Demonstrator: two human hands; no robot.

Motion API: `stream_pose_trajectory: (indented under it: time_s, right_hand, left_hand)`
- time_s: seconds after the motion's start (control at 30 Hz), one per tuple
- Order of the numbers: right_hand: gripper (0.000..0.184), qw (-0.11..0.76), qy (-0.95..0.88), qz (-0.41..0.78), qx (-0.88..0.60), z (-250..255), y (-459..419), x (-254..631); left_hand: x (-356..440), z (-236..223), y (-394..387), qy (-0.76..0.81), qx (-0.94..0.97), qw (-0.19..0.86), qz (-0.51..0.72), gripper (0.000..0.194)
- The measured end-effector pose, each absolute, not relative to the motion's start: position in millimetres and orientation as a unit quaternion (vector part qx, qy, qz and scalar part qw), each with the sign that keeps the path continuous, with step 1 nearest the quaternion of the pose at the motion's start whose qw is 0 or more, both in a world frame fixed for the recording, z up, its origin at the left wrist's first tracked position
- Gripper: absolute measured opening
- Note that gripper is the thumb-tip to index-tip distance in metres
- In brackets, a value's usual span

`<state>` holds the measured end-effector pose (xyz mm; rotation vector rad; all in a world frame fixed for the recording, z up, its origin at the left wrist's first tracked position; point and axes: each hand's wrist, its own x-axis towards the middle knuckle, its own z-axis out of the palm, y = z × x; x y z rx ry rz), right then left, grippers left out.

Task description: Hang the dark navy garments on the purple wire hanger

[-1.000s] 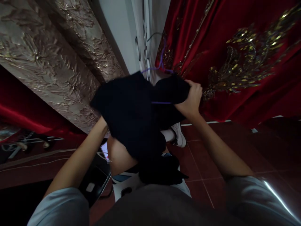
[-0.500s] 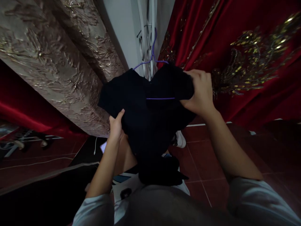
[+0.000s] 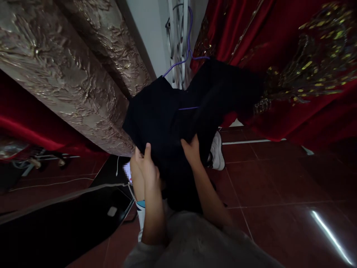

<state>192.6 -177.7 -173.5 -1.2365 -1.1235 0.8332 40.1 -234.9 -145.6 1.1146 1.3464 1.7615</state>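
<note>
A black short-sleeved shirt (image 3: 161,111) hangs on a purple hanger (image 3: 175,66), whose lower bar shows through the neck opening. My left hand (image 3: 146,163) is closed on the shirt's lower left side, thumb on top of the cloth. Lower on the front, my right hand (image 3: 192,150) grips the dark fabric, its thumb showing and the other fingers hidden in the cloth. The shirt's right sleeve spreads out toward the red drape. Folds in the black cloth are hard to make out.
White metal latticework (image 3: 177,44) stands behind the hanger. A beige embossed curtain (image 3: 92,85) hangs at left, a red sequined drape (image 3: 315,108) at right. A dark table (image 3: 69,223) at lower left carries a phone (image 3: 121,199). A sneaker (image 3: 217,150) rests on the red tiles (image 3: 267,178).
My right hand has let go of the shirt's right shoulder and moved down and left to its front. The right sleeve now swings outward. My left hand has shifted slightly down and right.
</note>
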Motion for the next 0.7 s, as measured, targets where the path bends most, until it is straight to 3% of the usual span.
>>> stream_pose_trajectory:
  time_s: [0.07,0.13,0.33,0.43,0.6,0.7]
  right_hand:
    - [0.041,0.556,-0.453,0.46,-0.524,-180.0,-196.4,190.7]
    - [0.038,0.515,-0.435,0.523,-0.522,-178.8,-211.9,196.9]
    - [0.048,0.498,-0.468,0.484,-0.546,-156.6,-224.7,216.2]
    - [0.052,0.527,-0.453,0.458,-0.554,-148.5,-226.3,217.8]
    - [0.054,0.582,-0.432,0.462,-0.511,-141.4,-235.6,216.0]
    - [0.05,0.598,-0.455,0.465,-0.468,-137.0,-237.3,215.8]
  left_hand:
    - [53.1,-147.6,-233.2,0.544,0.397,0.188,0.715,0.052]
    - [65.1,-152.6,-230.9,0.555,0.427,0.122,0.703,0.053]
    - [102.0,-185.7,-232.3,0.477,0.591,0.314,0.57,0.016]
    - [118.5,-189.9,-236.8,0.465,0.577,0.337,0.581,0.005]
    - [127.1,-172.8,-239.5,0.489,0.559,0.273,0.611,0.02]
    - [129.1,-170.4,-238.0,0.488,0.55,0.263,0.624,0.015]
